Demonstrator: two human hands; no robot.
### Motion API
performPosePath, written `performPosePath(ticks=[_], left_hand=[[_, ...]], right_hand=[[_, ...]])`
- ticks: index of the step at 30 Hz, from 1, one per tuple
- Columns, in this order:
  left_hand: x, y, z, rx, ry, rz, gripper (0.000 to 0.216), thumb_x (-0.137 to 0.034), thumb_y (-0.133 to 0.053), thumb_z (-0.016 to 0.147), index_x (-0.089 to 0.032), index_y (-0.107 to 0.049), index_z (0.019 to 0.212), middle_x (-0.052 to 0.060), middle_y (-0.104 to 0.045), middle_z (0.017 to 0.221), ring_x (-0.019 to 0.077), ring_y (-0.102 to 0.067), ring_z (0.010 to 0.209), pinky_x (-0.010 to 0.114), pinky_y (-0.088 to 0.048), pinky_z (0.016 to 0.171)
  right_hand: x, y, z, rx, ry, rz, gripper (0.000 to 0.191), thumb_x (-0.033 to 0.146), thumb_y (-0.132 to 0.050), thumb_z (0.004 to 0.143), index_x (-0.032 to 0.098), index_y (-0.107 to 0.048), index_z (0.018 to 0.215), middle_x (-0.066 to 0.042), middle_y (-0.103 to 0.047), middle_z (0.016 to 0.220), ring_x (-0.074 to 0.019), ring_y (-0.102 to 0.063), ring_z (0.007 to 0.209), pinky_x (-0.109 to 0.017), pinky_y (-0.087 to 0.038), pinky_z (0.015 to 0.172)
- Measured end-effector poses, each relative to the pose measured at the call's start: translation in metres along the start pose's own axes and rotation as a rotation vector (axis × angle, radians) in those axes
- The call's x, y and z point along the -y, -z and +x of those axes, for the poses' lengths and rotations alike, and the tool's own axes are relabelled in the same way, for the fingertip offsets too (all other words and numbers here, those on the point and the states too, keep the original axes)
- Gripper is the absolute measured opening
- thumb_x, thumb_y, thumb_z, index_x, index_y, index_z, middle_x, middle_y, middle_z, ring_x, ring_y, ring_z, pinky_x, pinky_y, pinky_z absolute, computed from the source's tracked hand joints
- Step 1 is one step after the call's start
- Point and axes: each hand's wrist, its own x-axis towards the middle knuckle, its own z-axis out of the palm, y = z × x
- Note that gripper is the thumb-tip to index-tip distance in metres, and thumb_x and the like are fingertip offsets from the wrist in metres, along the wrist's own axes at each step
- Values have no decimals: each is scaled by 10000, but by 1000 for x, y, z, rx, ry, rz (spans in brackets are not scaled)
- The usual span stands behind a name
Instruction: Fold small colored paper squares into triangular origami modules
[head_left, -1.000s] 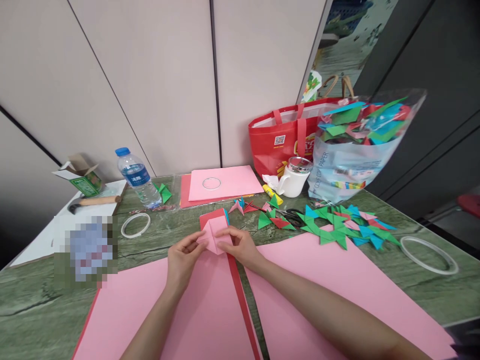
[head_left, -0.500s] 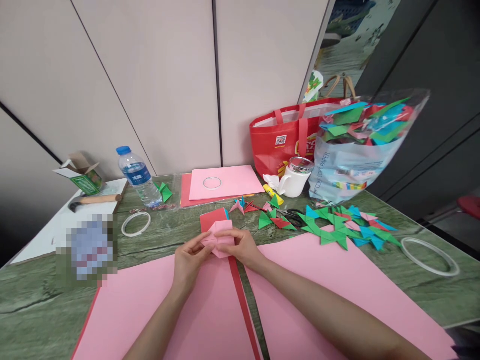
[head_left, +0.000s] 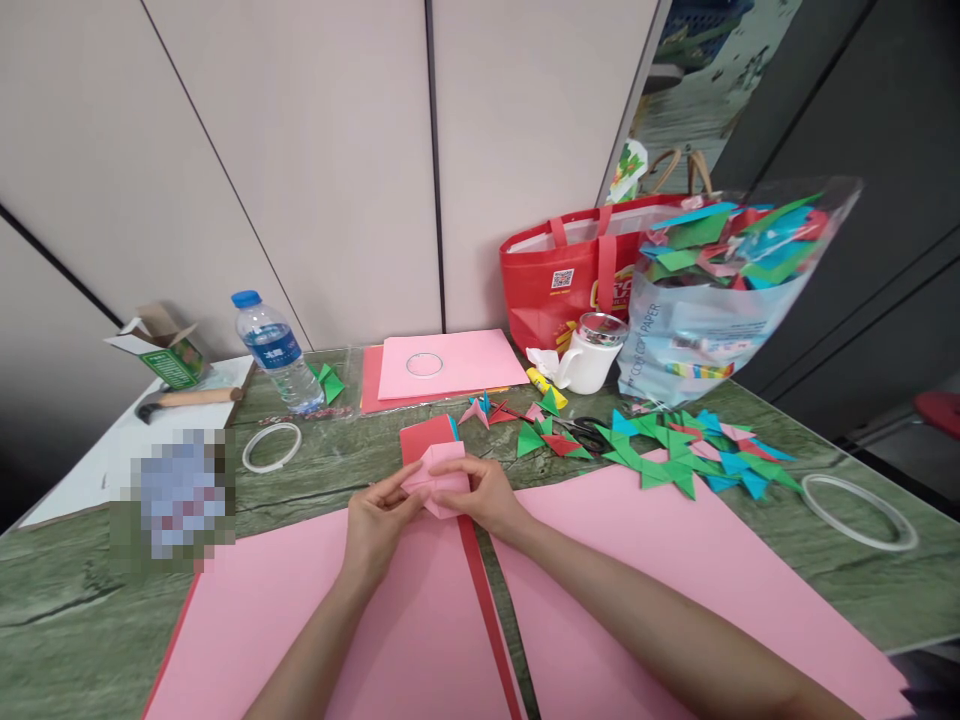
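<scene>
On the table (head_left: 315, 470), at the 12 o'clock edge of the big pink sheets (head_left: 420, 640), the left hand (head_left: 375, 525) and right hand (head_left: 487, 495) have barely shifted. Thumb and fingers of each pinch the pink folded piece (head_left: 439, 480). Its lower point looks shorter than a second ago and the fold is pressed flatter.

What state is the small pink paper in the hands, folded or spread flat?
Folded: the pink paper shows layered flaps and a point, pinched between the left hand and right hand.
</scene>
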Motion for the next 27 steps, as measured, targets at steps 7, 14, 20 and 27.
performPosePath(ticks=[7,14,20,27], left_hand=[[-3,1,-1,21,16,2,586,-295,-720,544,-125,-582,1088,-74,-429,467,62,-411,452,190,-379,475],[-3,-2,-1,3,61,-65,596,-294,-721,554,-137,-561,1106,-58,-564,498,114,-557,519,254,-470,584],[-2,-6,-2,114,204,-37,224,-326,-718,535,-131,-618,581,58,-680,556,206,-646,552,318,-534,569],[-5,-12,-5,101,234,-45,254,-317,-732,517,-132,-558,509,69,-680,525,217,-654,527,326,-547,544]], right_hand=[[2,0,-1,-3,-9,-15,290,265,-692,592,208,-666,876,-47,-651,890,-197,-589,821,-319,-455,749],[5,-1,-2,-63,-1,-24,253,256,-689,587,201,-667,834,-39,-656,845,-193,-589,795,-311,-451,738],[3,0,0,-119,-21,-31,249,233,-685,578,200,-665,825,-34,-660,852,-198,-588,807,-324,-437,761],[5,-2,0,-128,-35,7,211,210,-684,575,198,-673,786,-24,-666,805,-191,-590,772,-301,-440,718]])
